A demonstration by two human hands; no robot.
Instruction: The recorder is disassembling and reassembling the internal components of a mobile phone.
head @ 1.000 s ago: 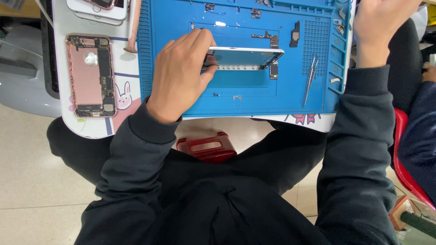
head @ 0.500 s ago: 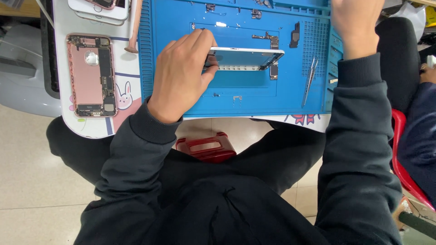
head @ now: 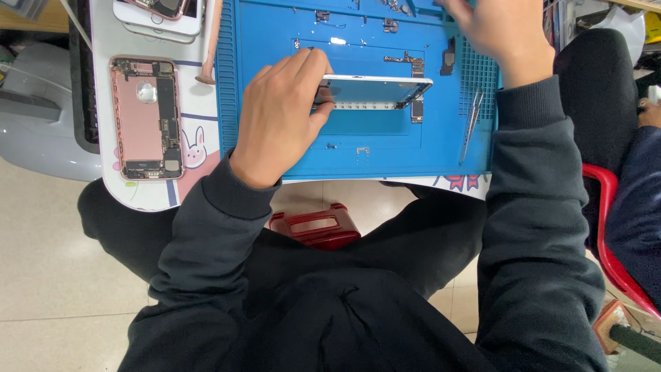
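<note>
My left hand (head: 286,114) grips the left end of a white phone screen panel (head: 375,91), held on edge over the blue work mat (head: 275,41). My right hand (head: 492,31) hovers blurred at the mat's far right corner, near small metal parts (head: 392,26); I cannot tell whether it holds anything. Metal tweezers (head: 472,124) lie on the mat to the right of the panel. An opened pink phone body (head: 146,117) with bare circuitry rests on the white table to the left of the mat.
Another phone (head: 160,14) and a pink-handled tool (head: 208,41) lie at the table's far left. A red stool (head: 313,227) shows under my lap. Another person's dark sleeve (head: 640,200) and a red chair frame (head: 609,227) are at the right.
My right hand has moved left along the far edge of the mat, from the right corner toward the small parts. My left hand has kept its hold on the screen panel.
</note>
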